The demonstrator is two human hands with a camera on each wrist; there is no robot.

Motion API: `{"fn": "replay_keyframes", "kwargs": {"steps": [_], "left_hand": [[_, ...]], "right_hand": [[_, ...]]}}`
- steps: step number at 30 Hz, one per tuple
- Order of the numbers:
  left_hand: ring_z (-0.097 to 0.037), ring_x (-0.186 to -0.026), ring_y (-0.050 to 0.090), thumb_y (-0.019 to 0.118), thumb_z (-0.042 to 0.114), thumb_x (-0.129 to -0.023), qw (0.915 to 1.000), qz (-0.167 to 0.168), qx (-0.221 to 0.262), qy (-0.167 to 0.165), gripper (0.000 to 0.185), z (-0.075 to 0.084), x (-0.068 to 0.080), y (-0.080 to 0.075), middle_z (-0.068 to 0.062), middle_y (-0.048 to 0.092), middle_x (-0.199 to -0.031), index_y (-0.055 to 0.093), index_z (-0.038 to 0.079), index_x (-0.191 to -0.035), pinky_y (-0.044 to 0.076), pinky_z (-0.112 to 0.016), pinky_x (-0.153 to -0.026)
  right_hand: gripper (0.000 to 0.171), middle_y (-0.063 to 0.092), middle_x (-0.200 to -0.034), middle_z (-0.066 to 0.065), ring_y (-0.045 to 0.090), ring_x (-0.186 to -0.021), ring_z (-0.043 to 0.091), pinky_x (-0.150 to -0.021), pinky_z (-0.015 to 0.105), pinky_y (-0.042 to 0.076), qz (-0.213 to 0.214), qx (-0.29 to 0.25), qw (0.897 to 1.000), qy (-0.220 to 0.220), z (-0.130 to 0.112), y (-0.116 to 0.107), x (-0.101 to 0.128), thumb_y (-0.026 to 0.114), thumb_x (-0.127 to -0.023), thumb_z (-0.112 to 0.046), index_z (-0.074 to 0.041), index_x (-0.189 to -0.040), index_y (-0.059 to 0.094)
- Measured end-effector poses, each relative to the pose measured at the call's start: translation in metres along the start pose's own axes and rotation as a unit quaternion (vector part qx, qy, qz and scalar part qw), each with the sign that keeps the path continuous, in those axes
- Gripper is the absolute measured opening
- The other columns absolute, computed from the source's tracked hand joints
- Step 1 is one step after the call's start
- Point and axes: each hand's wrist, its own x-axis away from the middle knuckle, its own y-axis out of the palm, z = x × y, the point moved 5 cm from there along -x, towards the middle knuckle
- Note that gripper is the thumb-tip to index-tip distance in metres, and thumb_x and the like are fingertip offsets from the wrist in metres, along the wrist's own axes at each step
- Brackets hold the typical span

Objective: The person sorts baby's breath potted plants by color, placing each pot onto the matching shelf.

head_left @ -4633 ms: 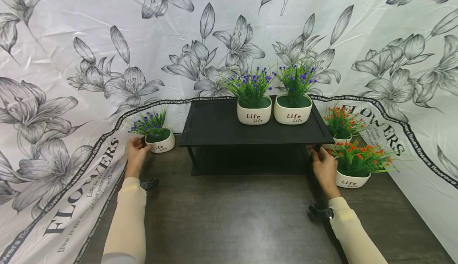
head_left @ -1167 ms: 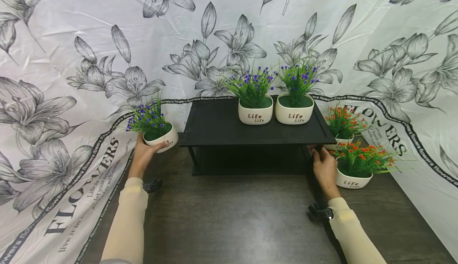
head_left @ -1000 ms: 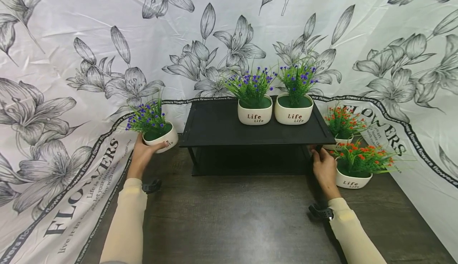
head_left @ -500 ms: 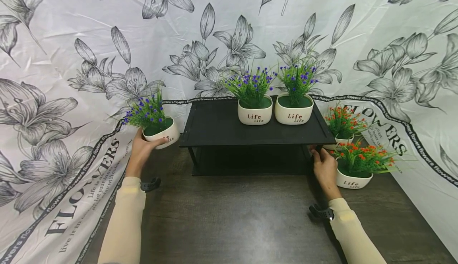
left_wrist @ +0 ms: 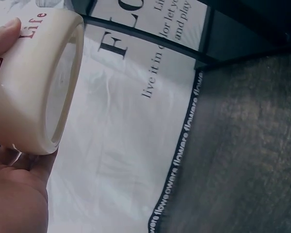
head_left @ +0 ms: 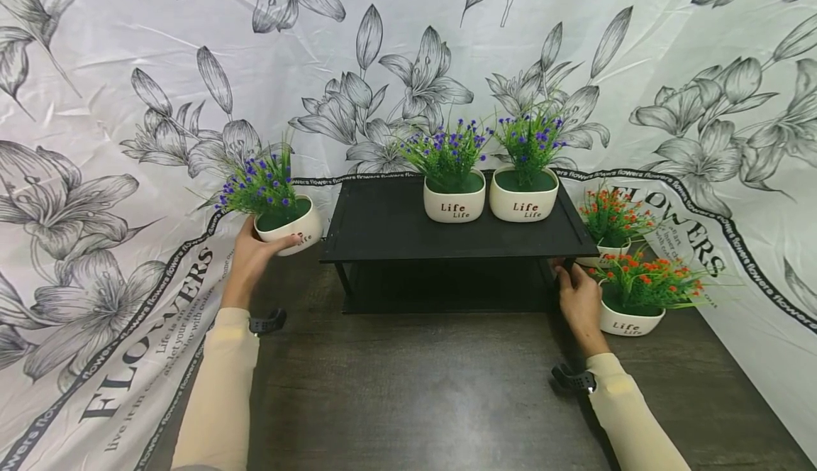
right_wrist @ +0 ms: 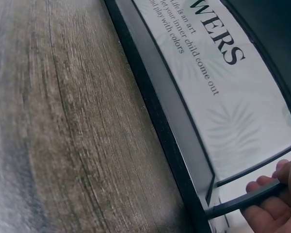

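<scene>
My left hand (head_left: 252,255) grips a white pot of purple flowers (head_left: 287,224) and holds it in the air, just left of a black two-tier shelf (head_left: 389,233). The left wrist view shows the pot's underside (left_wrist: 36,87) cupped in my palm, thumb on its side. Two more purple-flower pots (head_left: 454,201) (head_left: 523,200) stand on the shelf's top, toward the right. My right hand (head_left: 574,294) holds the shelf's front right leg; in the right wrist view its fingers (right_wrist: 266,204) curl round a black bar (right_wrist: 242,200).
Two pots of orange flowers (head_left: 628,308) (head_left: 609,233) stand on the dark wooden table (head_left: 434,386) right of the shelf, close to my right hand. A flower-printed white sheet (head_left: 96,173) drapes behind and along both sides.
My left hand took hold of the purple-flower pot on the table, lifted it and is carrying it up and right toward the shelf. The right hand has stayed on the shelf leg.
</scene>
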Motion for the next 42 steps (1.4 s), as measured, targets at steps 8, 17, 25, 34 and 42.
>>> {"fn": "replay_keyframes", "kwargs": {"steps": [8, 17, 25, 34, 42], "left_hand": [[-0.004, -0.107, 0.063, 0.095, 0.027, -0.083, 0.9993, 0.001, 0.013, 0.035, 0.088, 0.018, -0.002, -0.004, 0.009, 0.063, -0.124, 0.047, 0.014, -0.155, 0.053, -0.014, -0.088], [-0.003, -0.105, 0.066, 0.094, 0.023, -0.083, 0.9981, -0.001, 0.021, 0.057, 0.084, 0.038, -0.001, -0.003, 0.009, 0.065, -0.122, 0.049, 0.012, -0.153, 0.055, -0.014, -0.084], [-0.003, -0.106, 0.065, 0.093, 0.022, -0.084, 0.9978, -0.005, 0.023, 0.062, 0.084, 0.05, 0.001, -0.002, 0.009, 0.064, -0.123, 0.048, 0.012, -0.154, 0.054, -0.013, -0.084], [-0.005, -0.106, 0.066, 0.093, 0.023, -0.085, 0.9967, -0.001, 0.021, 0.079, 0.079, 0.067, 0.003, -0.001, 0.009, 0.064, -0.121, 0.051, 0.011, -0.15, 0.055, -0.015, -0.082], [-0.005, -0.108, 0.066, 0.093, 0.025, -0.085, 0.996, -0.017, 0.021, 0.086, 0.083, 0.079, 0.005, 0.004, 0.009, 0.064, -0.124, 0.049, 0.01, -0.154, 0.055, -0.016, -0.082]], "right_hand": [[0.024, 0.078, -0.115, 0.025, 0.073, -0.109, 0.046, -0.089, 0.059, 0.051, 0.001, -0.011, 1.0, -0.004, 0.001, 0.0, -0.001, 0.063, -0.109, -0.018, 0.0, -0.119, 0.075], [0.024, 0.077, -0.114, 0.026, 0.072, -0.106, 0.047, -0.084, 0.056, 0.05, 0.001, -0.009, 1.0, 0.001, 0.001, 0.0, -0.002, 0.063, -0.109, -0.017, 0.0, -0.119, 0.075], [0.024, 0.078, -0.113, 0.025, 0.072, -0.105, 0.045, -0.084, 0.056, 0.05, -0.004, -0.004, 1.0, 0.004, 0.001, 0.002, 0.0, 0.062, -0.109, -0.018, 0.0, -0.119, 0.075], [0.025, 0.078, -0.111, 0.026, 0.072, -0.101, 0.047, -0.083, 0.059, 0.05, -0.001, 0.0, 1.0, 0.008, 0.002, 0.001, 0.001, 0.062, -0.11, -0.022, -0.001, -0.118, 0.074], [0.025, 0.077, -0.114, 0.026, 0.071, -0.107, 0.048, -0.087, 0.061, 0.05, 0.0, -0.008, 1.0, 0.008, 0.002, 0.0, 0.002, 0.063, -0.11, -0.022, -0.001, -0.12, 0.075]]}}
